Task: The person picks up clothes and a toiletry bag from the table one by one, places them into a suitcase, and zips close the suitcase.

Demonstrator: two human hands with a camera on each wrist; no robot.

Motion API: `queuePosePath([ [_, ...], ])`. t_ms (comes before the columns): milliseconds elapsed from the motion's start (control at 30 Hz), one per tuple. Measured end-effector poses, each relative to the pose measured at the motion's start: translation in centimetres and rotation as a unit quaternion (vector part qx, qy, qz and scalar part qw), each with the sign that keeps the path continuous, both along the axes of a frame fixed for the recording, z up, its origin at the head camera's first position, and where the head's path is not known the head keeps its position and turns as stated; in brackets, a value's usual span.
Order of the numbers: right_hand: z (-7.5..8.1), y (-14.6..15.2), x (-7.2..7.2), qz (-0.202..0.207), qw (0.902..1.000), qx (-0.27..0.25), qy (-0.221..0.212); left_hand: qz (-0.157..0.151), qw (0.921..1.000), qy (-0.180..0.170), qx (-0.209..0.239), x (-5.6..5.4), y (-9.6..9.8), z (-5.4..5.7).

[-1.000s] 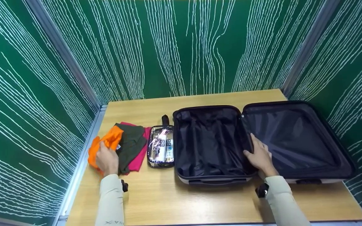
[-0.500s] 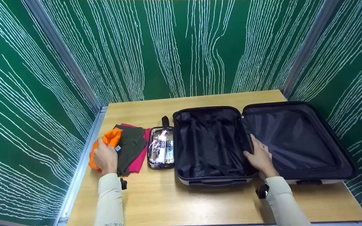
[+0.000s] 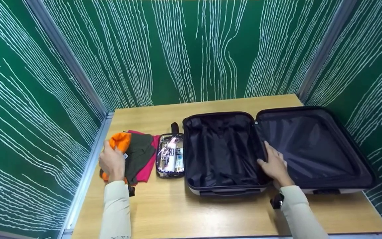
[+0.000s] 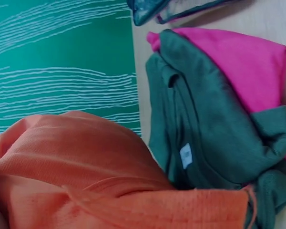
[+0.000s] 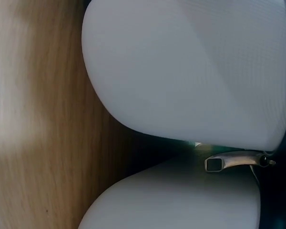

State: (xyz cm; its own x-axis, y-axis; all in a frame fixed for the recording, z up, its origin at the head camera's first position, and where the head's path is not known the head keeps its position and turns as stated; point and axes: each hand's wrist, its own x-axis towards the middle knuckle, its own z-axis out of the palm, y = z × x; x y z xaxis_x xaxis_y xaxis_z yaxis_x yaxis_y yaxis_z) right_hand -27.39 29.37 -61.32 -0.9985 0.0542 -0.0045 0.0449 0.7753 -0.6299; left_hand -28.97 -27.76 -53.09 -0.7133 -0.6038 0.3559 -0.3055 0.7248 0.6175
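Note:
My left hand (image 3: 112, 162) grips an orange garment (image 3: 121, 141), held partly over the dark green garment (image 3: 140, 151) on the table. In the left wrist view, the orange cloth fills the lower left, and a small white label shows on the dark green one. A pink garment (image 3: 148, 169) lies partly under the green. With the thumb on its inner side, my right hand (image 3: 274, 166) holds the middle rim of an open black-lined suitcase (image 3: 224, 156). The right wrist view shows its two pale outer shells (image 5: 181, 71) and a metal zipper pull (image 5: 236, 160).
A clear toiletry bag (image 3: 170, 156) with a black strap lies between the garments and the suitcase. Bottles or tubes show inside it. The suitcase's right half (image 3: 310, 146) lies open near the right wall. Green, white-streaked walls enclose the wooden table (image 3: 197, 219).
The orange garment is gathered up further in my left hand, shifting slightly right, and its bunched top now stands higher. My right hand stays on the suitcase rim.

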Motion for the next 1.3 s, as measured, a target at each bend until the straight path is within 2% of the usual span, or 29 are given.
queuePosePath([
  [800, 0.1, 0.1, 0.0, -0.002, 1.0, 0.004, -0.001, -0.032, 0.9986, 0.042, -0.006, 0.1, 1.4, 2.5],
  [1067, -0.1, 0.1, 0.0, 0.003, 1.0, 0.003, -0.009, -0.042, 0.9978, 0.046, -0.022, 0.0, 2.0, 3.6],
  [1300, 0.0, 0.1, -0.1, 0.004, 1.0, 0.002, -0.007, -0.051, 0.9972, 0.05, -0.022, 0.1, 2.5, 4.0],
])
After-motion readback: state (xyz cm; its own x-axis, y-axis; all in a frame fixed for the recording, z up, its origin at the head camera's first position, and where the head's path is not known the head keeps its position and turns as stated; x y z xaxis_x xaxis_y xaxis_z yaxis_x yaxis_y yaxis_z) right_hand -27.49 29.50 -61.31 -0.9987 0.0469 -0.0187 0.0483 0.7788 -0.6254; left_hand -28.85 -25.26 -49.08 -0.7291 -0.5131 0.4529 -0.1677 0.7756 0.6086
